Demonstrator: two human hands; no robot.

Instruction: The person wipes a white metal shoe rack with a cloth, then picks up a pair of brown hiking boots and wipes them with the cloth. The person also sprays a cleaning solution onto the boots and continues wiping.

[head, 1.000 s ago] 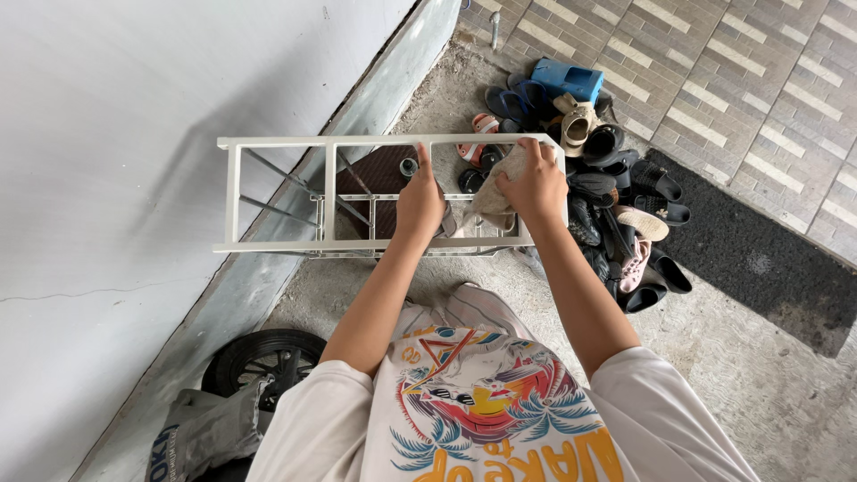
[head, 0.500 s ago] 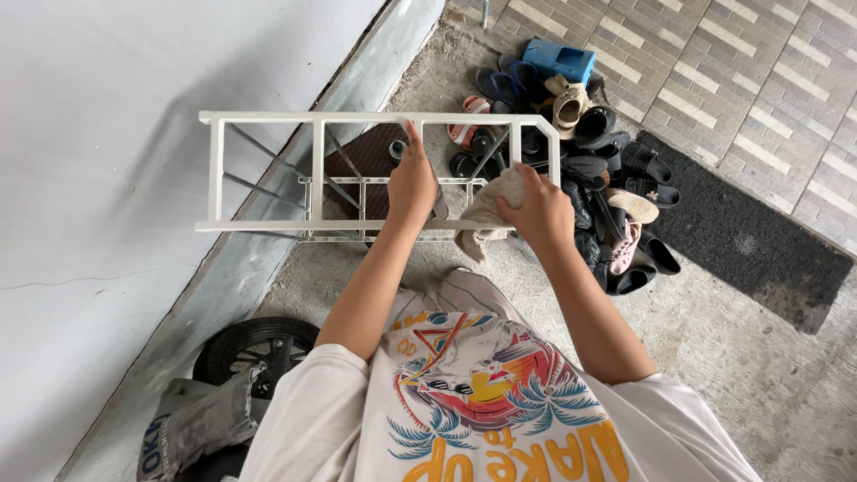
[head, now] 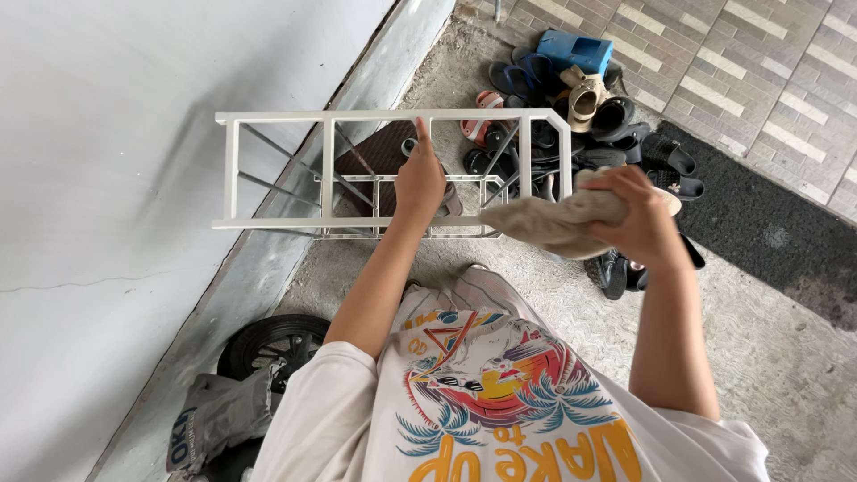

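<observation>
A white metal rack frame [head: 277,117] stands in front of me beside the wall. My left hand [head: 420,178] grips a crossbar of its top frame near the middle. My right hand [head: 638,214] holds a crumpled beige cloth [head: 544,223] lifted off the rack, to the right of its end post. A brown mat [head: 379,156] shows on the floor through the rack bars.
A heap of sandals and shoes [head: 616,134] lies right of the rack, with a blue box [head: 576,52] at the back. A dark doormat [head: 759,219] lies further right. A grey wall [head: 134,134] runs along the left. A black wheel [head: 277,344] sits at lower left.
My right hand has pulled the cloth off the rack's right end and moved it right and up. My left hand keeps its grip on the rack.
</observation>
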